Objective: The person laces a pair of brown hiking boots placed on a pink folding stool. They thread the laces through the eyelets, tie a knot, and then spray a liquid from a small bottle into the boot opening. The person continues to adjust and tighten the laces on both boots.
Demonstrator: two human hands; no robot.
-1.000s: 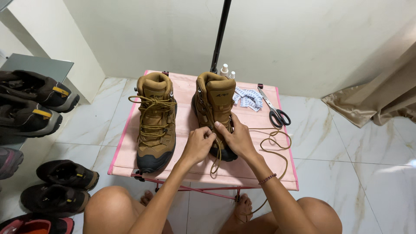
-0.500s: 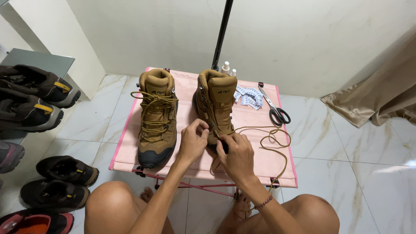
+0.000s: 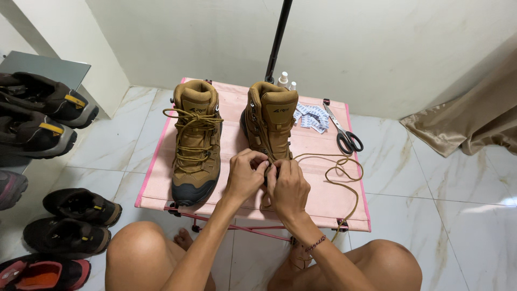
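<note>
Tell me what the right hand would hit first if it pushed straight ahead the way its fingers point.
The right hand already sits against the unlaced boot; going on, it would likely press into that boot's front.

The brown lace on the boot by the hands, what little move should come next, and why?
Probably draw the loose brown lace through at the toe end of the right tan leather boot. Both hands' fingers pinch there, and much slack lies looped on the pink folding table.

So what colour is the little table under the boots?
Pink table, seen best in the head view.
</note>
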